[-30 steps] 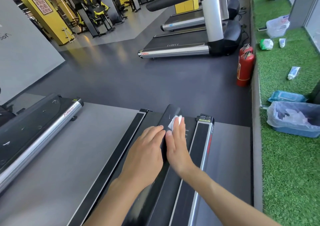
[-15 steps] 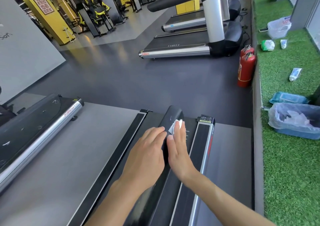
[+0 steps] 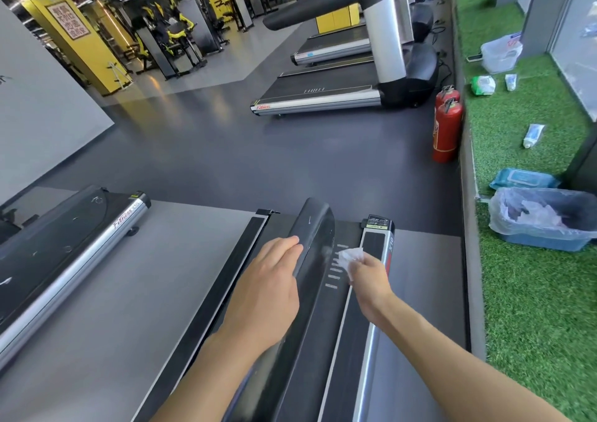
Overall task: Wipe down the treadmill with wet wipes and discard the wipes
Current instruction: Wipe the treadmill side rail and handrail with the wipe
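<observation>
Watching the head cam feed rn. Left hand [image 3: 268,286] is lying flat on the glossy black handrail [image 3: 315,228] of the treadmill [image 3: 374,240], fingers straight over its left edge, grip relaxed and holding nothing. Right hand [image 3: 368,279] is pinching a crumpled white wet wipe [image 3: 350,257] in a closed grip. The wipe is sitting just right of the handrail, btwn it and the silver side rail w/ the red stripe, over the belt markings. Can't tell if it's touching anything down there. The handrail is showing a hazy patch near the wipe.

Room-wise: dark grey floor [image 3: 258,157] is stretching ahead, a neighbouring treadmill [image 3: 97,237] w/ silver trim is lying to the left, and more treadmills [image 3: 323,98] are standing further back. Two red fire extinguishers [image 3: 447,131] are standing at the edge of a raised green turf strip [image 3: 533,324] on the right. On the turf a blue wipes pack [image 3: 523,179] is lying just behind a blue bin [image 3: 542,244] lined w/ clear plastic, crumpled white stuff inside. Yellow pillars [image 3: 77,43] and gym machines are filling the far left.
</observation>
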Available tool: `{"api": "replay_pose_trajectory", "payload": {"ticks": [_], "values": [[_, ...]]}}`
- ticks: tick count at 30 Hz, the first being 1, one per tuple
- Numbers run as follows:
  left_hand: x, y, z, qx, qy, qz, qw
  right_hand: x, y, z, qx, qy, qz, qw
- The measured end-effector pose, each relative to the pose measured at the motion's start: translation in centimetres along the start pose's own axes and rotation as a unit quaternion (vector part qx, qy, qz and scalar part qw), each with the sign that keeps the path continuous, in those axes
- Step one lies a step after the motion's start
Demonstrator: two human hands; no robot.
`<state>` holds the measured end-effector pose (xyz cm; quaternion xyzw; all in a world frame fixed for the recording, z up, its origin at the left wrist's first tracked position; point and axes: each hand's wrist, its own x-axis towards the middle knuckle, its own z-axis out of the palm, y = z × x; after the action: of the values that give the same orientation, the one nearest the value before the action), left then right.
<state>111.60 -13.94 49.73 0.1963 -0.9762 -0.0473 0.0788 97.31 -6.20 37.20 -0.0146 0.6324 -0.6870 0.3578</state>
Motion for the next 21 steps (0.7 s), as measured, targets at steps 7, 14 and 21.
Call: {"api": "replay_pose_trajectory", "payload": {"ticks": [7, 14, 21], "values": [[-0.1, 0.0, 0.1, 0.000, 0.003, 0.000, 1.000, -0.7, -5.6, 0.7, 0.046, -0.044, -0.112, 0.992], [-0.1, -0.1, 0.1, 0.000, 0.004, 0.009, 1.000, 1.9, -5.5, 2.2, -0.156, 0.088, -0.214, 0.960], [-0.1, -0.3, 0.4, -0.010, 0.016, 0.008, 1.000, -0.5, -2.4, 3.0, -0.253, 0.064, -0.401, 0.878]]}}
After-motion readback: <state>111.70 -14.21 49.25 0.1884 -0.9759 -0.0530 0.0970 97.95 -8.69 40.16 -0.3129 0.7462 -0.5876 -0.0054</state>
